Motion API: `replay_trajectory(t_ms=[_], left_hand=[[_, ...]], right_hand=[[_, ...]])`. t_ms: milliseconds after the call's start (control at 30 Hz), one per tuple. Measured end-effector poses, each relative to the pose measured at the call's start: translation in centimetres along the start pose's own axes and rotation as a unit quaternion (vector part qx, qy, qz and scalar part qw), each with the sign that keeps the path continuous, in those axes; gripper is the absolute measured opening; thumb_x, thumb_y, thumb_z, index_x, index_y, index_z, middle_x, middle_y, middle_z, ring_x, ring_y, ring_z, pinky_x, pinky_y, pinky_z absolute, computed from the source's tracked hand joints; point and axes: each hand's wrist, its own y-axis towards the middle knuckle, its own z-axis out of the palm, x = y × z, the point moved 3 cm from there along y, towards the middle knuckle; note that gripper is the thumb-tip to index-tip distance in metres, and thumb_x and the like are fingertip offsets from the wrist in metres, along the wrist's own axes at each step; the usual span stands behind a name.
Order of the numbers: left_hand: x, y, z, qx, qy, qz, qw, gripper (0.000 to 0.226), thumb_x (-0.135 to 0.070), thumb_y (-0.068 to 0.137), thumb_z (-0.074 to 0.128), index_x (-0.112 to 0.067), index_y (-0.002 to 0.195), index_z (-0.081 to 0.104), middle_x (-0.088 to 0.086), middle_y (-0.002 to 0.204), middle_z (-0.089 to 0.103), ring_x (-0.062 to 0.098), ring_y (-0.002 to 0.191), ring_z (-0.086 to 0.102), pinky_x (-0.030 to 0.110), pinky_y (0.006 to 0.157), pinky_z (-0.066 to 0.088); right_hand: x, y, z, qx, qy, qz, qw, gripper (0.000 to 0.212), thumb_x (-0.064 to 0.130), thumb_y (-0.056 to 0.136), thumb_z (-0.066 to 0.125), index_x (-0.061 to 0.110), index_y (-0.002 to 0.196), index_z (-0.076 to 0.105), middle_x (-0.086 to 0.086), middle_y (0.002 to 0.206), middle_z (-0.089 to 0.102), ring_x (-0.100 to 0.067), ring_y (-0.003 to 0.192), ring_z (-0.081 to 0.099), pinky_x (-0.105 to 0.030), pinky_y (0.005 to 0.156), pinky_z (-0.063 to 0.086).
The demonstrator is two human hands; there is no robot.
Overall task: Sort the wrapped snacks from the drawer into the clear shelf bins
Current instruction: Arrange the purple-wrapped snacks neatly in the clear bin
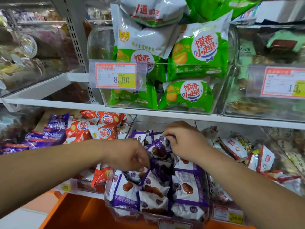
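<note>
Crowding the clear bin [125, 217], purple snacks [186, 189] are pinched by left hand [130, 156] (nine o'clock) and right hand [186, 141], at one; heaped packets may be tugged over the rim.

Bright even light, soft blur, edges bowed by wide-angle.

Bare forearms converge forward. Left hand [130, 154], fingers curled down, pinches a purple packet [160, 169]; right hand [184, 139], just beyond it, pinches a second packet [172, 136].
</note>
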Motion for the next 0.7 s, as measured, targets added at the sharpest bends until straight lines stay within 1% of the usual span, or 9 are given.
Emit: replay_trajectory(t_ms=[67, 133, 200, 267, 300, 367, 467, 567, 700], left_hand=[[0.0, -0.4, -0.5, 0.005, -0.010, -0.013, 1.000, 0.033, -0.012, 0.095, 0.067, -0.025, 0.125, 0.072, -0.015, 0.119, 0.073, -0.006, 0.105, 0.067, 0.019, 0.092, 0.056], [0.4, -0.8, -2.1, -0.039, -0.040, -0.021, 0.998, 0.039, 0.003, 0.091, 0.058, -0.019, 0.118, 0.075, -0.009, 0.114, 0.076, -0.002, 0.104, 0.069, 0.024, 0.094, 0.057], [1.3, -1.0, -4.2, -0.141, 0.012, -0.036, 0.989, 0.038, 0.000, 0.091, 0.055, -0.024, 0.111, 0.076, -0.010, 0.110, 0.076, 0.003, 0.101, 0.070, 0.024, 0.094, 0.055], [2.1, -0.4, -5.6, -0.207, 0.127, -0.058, 0.968, 0.032, -0.012, 0.096, 0.056, -0.029, 0.119, 0.071, -0.010, 0.123, 0.070, 0.009, 0.110, 0.065, 0.018, 0.094, 0.047], [2.6, 0.2, -5.7, -0.202, 0.162, -0.060, 0.964, 0.034, -0.017, 0.097, 0.058, -0.030, 0.127, 0.067, -0.008, 0.131, 0.065, 0.013, 0.116, 0.061, 0.019, 0.095, 0.044], [3.7, 1.9, -5.4, -0.139, 0.198, -0.068, 0.968, 0.048, -0.027, 0.095, 0.066, -0.030, 0.142, 0.056, 0.000, 0.144, 0.055, 0.021, 0.129, 0.054, 0.026, 0.105, 0.042], [4.4, 3.5, -4.8, -0.060, 0.227, -0.104, 0.966, 0.071, -0.039, 0.089, 0.074, -0.031, 0.152, 0.043, 0.009, 0.150, 0.045, 0.028, 0.138, 0.045, 0.037, 0.111, 0.042], [4.6, 3.9, -5.1, -0.076, 0.200, -0.069, 0.974, 0.063, -0.036, 0.079, 0.085, -0.030, 0.137, 0.060, 0.003, 0.127, 0.061, 0.021, 0.114, 0.060, 0.030, 0.094, 0.052], [5.4, 3.0, -4.1, -0.018, 0.085, -0.069, 0.994, 0.036, -0.038, 0.075, 0.088, -0.031, 0.106, 0.071, -0.003, 0.104, 0.073, 0.014, 0.090, 0.070, 0.028, 0.080, 0.057]], right_hand=[[0.9, 1.4, 0.6, 0.019, -0.016, -0.019, 1.000, 0.027, 0.019, 0.096, 0.057, 0.027, 0.118, 0.071, 0.005, 0.123, 0.065, -0.021, 0.119, 0.054, -0.033, 0.094, 0.049], [1.6, 2.9, 1.2, 0.062, -0.031, -0.014, 0.998, 0.036, 0.021, 0.095, 0.059, 0.029, 0.129, 0.063, 0.002, 0.129, 0.060, -0.025, 0.122, 0.053, -0.037, 0.098, 0.050], [1.7, 4.0, 2.3, 0.117, -0.048, 0.008, 0.992, 0.043, 0.027, 0.096, 0.059, 0.033, 0.139, 0.055, 0.001, 0.137, 0.057, -0.027, 0.125, 0.053, -0.037, 0.099, 0.050], [1.0, 4.6, 3.4, 0.158, -0.056, 0.033, 0.985, 0.043, 0.038, 0.097, 0.058, 0.036, 0.140, 0.052, -0.002, 0.142, 0.057, -0.030, 0.125, 0.055, -0.039, 0.100, 0.051], [0.5, 4.7, 4.0, 0.166, -0.063, 0.042, 0.983, 0.041, 0.044, 0.097, 0.057, 0.037, 0.138, 0.053, -0.002, 0.140, 0.059, -0.030, 0.123, 0.056, -0.040, 0.099, 0.052], [-0.2, 4.5, 4.3, 0.157, -0.073, 0.046, 0.984, 0.037, 0.047, 0.096, 0.060, 0.035, 0.132, 0.058, 0.000, 0.131, 0.064, -0.028, 0.118, 0.059, -0.037, 0.095, 0.053], [-1.2, 3.7, 3.1, 0.150, -0.037, 0.036, 0.987, 0.028, 0.042, 0.090, 0.072, 0.032, 0.116, 0.068, 0.006, 0.117, 0.065, -0.020, 0.108, 0.061, -0.030, 0.087, 0.051], [-2.3, 2.6, 1.8, 0.190, -0.006, 0.029, 0.981, 0.024, 0.042, 0.082, 0.082, 0.034, 0.104, 0.073, 0.014, 0.107, 0.063, -0.010, 0.096, 0.060, -0.027, 0.082, 0.050], [-2.5, 2.0, 1.4, 0.238, 0.010, 0.027, 0.971, 0.028, 0.040, 0.087, 0.079, 0.037, 0.114, 0.073, 0.017, 0.114, 0.066, -0.008, 0.103, 0.061, -0.028, 0.091, 0.051]])
